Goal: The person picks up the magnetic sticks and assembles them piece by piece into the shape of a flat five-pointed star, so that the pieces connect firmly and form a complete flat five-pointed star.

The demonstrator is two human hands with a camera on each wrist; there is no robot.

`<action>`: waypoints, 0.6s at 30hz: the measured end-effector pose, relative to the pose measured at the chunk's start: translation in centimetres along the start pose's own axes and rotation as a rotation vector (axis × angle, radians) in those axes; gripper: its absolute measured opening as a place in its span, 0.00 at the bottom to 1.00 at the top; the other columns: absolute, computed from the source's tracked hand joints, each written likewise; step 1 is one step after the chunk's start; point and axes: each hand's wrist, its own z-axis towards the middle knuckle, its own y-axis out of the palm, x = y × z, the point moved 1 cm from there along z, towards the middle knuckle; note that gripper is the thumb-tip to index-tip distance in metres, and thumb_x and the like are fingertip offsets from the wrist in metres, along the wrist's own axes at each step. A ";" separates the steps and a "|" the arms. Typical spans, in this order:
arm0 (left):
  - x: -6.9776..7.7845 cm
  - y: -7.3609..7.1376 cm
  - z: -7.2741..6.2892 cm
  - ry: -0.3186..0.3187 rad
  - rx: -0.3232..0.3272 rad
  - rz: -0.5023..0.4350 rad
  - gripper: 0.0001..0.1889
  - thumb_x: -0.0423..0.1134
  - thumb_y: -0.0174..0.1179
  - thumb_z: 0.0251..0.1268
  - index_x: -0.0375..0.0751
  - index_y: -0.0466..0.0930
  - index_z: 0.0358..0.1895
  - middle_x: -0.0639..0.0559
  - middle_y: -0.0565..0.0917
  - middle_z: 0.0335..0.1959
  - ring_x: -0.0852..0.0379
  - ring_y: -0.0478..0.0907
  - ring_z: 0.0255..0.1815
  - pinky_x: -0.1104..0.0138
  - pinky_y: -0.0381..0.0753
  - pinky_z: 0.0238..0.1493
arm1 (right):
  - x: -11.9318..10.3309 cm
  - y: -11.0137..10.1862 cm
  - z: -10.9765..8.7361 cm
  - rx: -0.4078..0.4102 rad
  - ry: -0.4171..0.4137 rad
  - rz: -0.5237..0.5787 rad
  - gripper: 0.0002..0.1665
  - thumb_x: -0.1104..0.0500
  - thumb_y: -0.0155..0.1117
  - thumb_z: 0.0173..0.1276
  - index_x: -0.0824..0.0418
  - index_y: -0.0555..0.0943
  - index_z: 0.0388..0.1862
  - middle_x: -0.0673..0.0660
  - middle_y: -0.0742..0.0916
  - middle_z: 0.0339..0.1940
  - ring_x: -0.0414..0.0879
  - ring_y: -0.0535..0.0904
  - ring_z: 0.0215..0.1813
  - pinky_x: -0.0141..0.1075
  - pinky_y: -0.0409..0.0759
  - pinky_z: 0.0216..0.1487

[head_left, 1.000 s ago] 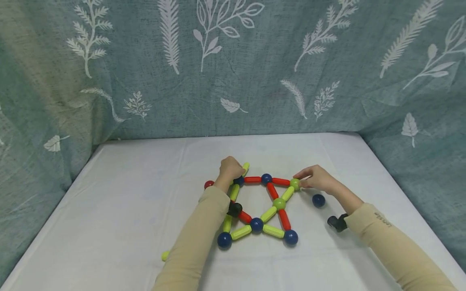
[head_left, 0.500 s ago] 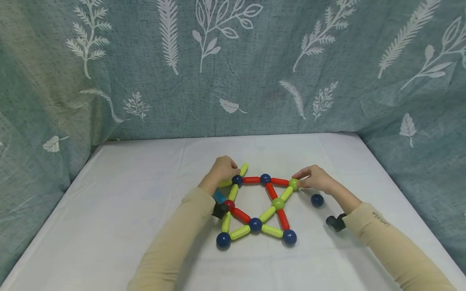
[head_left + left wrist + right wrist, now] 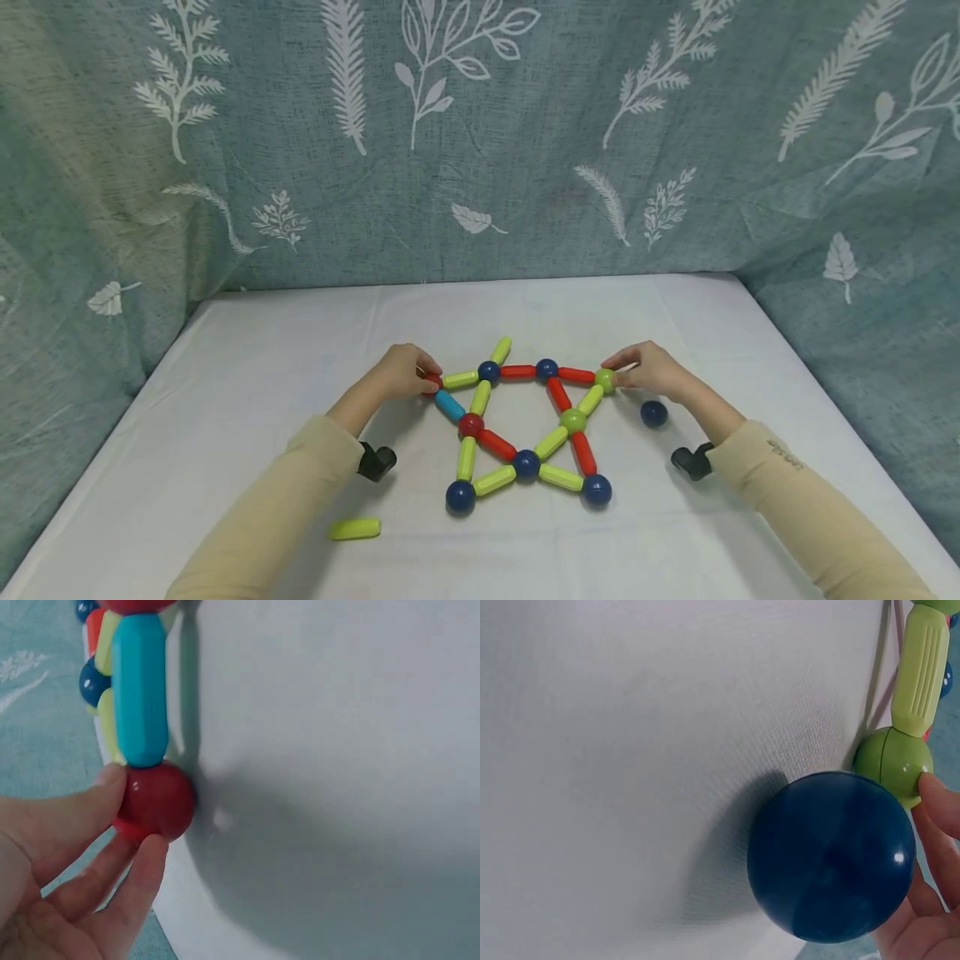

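Observation:
A star-like figure of magnetic rods and balls lies flat on the table. My left hand is at its left point, thumb and fingers pinching a red ball. This ball joins a light-blue rod and a yellow-green rod. At the right point my right hand pinches a green ball, joined to a red rod and another yellow-green rod. On the far side, a yellow-green rod sticks out from a dark-blue ball with its outer end free.
Just below my right hand sits a loose dark-blue ball, large in the right wrist view. One loose yellow-green rod lies near the left forearm. The white-covered table ends at a leaf-patterned teal cloth.
My left hand has moved left and slightly nearer, from beside the far dark-blue ball to the red ball. The loose rod by the forearm is uncovered. My right hand stays at the green ball.

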 end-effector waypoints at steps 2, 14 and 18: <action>-0.1 0.3 -0.1 -0.002 0.034 -0.013 0.11 0.30 0.62 0.56 0.30 0.82 0.43 0.43 0.82 0.38 0.52 0.77 0.38 0.65 0.78 0.39 | -0.1 0.1 -0.2 0.014 -0.027 -0.033 0.16 0.66 0.60 0.61 0.69 0.79 0.49 0.67 0.80 0.50 0.57 0.77 0.48 0.42 0.78 0.44; 0.0 0.4 -0.2 -0.024 0.064 -0.014 0.11 0.30 0.63 0.55 0.31 0.83 0.42 0.44 0.83 0.37 0.54 0.77 0.36 0.67 0.78 0.35 | -1.0 1.8 -5.3 0.173 -0.277 -0.106 0.14 0.65 0.67 0.56 0.68 0.81 0.43 0.62 0.84 0.42 0.55 0.80 0.43 0.41 0.80 0.41; -0.1 0.5 -0.1 -0.040 0.064 -0.023 0.10 0.30 0.63 0.55 0.32 0.83 0.42 0.45 0.83 0.37 0.55 0.77 0.36 0.68 0.78 0.34 | -0.9 3.2 -7.3 0.079 -0.278 -0.035 0.14 0.61 0.69 0.55 0.65 0.82 0.40 0.56 0.84 0.38 0.49 0.80 0.41 0.37 0.80 0.40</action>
